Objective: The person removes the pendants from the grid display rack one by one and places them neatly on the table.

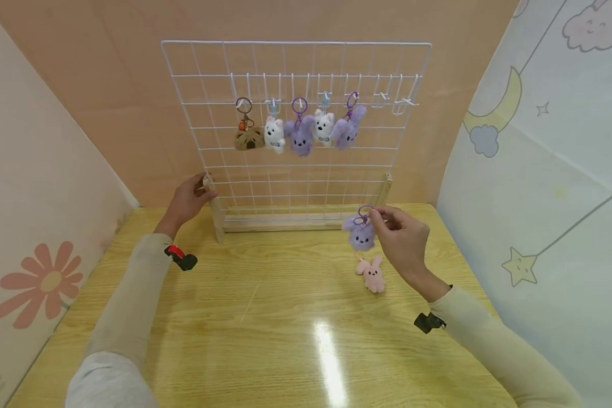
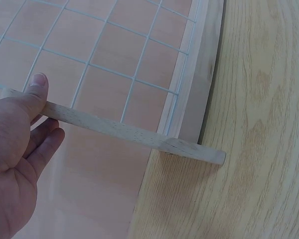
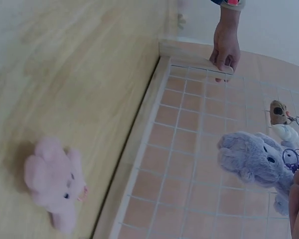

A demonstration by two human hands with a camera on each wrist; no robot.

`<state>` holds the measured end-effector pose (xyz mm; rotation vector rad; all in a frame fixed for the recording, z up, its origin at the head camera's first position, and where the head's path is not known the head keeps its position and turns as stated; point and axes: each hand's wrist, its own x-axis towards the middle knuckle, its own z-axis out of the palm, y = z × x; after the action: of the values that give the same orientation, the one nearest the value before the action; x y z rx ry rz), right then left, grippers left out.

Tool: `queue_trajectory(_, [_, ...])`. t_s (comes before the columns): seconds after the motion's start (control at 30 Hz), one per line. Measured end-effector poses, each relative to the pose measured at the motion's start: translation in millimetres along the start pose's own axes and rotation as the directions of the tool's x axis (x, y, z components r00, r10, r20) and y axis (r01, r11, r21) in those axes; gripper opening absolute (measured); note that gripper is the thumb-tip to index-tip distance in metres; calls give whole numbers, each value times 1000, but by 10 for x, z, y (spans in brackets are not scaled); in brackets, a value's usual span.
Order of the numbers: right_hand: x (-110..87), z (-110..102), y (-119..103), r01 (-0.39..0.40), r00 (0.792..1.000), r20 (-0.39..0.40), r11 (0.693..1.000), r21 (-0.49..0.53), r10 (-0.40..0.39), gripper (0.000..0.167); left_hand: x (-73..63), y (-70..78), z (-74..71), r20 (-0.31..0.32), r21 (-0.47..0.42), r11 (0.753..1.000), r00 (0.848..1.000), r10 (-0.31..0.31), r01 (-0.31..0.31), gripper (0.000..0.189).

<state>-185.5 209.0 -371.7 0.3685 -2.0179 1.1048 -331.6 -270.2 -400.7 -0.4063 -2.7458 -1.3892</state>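
because the purple plush keychain (image 1: 362,236) is held by its metal ring (image 1: 365,210), its soft body can hang down without being squeezed, and i think this is the reason for such a hold. it is in the air before the lower right part of the wire grid (image 1: 296,42), apart from the table. the right hand (image 1: 402,233) has thumb and forefinger closed together at the tips, with only the ring between them, so the toy's face is not covered.

just below it in the head view, a pink plush keychain (image 1: 372,276) lies on the wooden tabletop (image 1: 209,328), near the right hand and touched by nobody.

at the other side, the left hand (image 1: 186,198) grips the wooden side post (image 2: 114,127), the thumb on one face and the fingers behind; probably this is for keeping the grid steady, since its base bar (image 1: 285,223) looks rather narrow.

higher up, five plush toys hang in a row, from a brown plush (image 1: 250,139) to a purple rabbit (image 1: 347,133); each hangs from its own hook, presumably so that all can face forward
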Motion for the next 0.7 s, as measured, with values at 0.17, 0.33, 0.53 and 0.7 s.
queue_trajectory(0.17, [-186,27,33,-31,998,48,999,13,31,9,3,-10,4,-6,-2,1000,1000,2,-2,67])
queue_trajectory(0.33, [-346,68,104,-93,991,97,996,19,90,6,7,-9,6,-8,-2,1000,1000,-1,1,67])
queue_trajectory(0.53, [-476,90,78,-108,987,118,994,14,106,5,4,-5,8,-6,2,1000,1000,-4,4,68])
queue_trajectory(0.7, [-528,39,-133,-117,986,127,992,35,112,5,5,-11,6,-12,5,1000,1000,-6,6,68])
